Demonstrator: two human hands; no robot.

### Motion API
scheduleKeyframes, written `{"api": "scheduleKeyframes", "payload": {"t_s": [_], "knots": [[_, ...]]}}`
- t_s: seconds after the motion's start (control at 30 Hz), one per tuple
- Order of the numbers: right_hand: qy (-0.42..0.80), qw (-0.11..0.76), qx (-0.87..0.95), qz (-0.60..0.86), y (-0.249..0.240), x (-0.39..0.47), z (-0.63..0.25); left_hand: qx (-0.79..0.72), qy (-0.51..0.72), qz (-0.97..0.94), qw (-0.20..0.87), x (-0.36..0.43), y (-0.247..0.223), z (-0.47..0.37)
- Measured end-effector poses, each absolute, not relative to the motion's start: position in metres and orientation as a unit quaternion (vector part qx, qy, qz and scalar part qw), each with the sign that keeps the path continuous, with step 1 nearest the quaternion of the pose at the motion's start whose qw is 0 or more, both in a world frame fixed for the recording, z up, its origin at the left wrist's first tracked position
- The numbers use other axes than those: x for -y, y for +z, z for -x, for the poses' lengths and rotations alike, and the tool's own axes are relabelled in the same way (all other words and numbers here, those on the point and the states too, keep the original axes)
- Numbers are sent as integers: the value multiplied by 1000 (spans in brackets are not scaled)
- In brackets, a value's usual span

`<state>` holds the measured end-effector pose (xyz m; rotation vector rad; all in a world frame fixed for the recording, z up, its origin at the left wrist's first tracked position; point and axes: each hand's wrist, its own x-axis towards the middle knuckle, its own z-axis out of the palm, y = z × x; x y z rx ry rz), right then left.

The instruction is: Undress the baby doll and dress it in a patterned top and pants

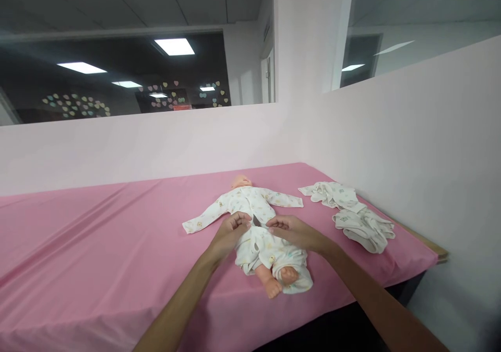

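A baby doll [270, 283] lies on its back, head away from me and bare feet toward me. It wears a white patterned baby shirt [241, 199] with the sleeves spread out, and matching baby trousers [266, 248] bunched around its legs. At the doll's waist, my left hand [231, 232] is closed in a pinch on the left side of the shirt's lower front. Opposite it, my right hand [293, 231] pinches the shirt's right side. A small dark gap shows between the two hands. The exact edges in my fingertips are partly hidden.
A pink cloth [97, 247] with creases covers the table. More white baby clothes [362, 221] lie crumpled at the right, near the wall. White walls [410, 148] with windows [136, 54] rise behind and to the right. A wooden board edge [430, 246] sticks out at the right corner.
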<state>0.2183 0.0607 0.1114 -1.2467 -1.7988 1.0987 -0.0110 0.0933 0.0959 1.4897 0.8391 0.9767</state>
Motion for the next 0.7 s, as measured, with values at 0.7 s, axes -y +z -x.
{"api": "scheduleKeyframes", "payload": {"t_s": [0.7], "knots": [[456,389,641,480,74,-127,-246,-360,262,-764,466,-111,76,56]]}}
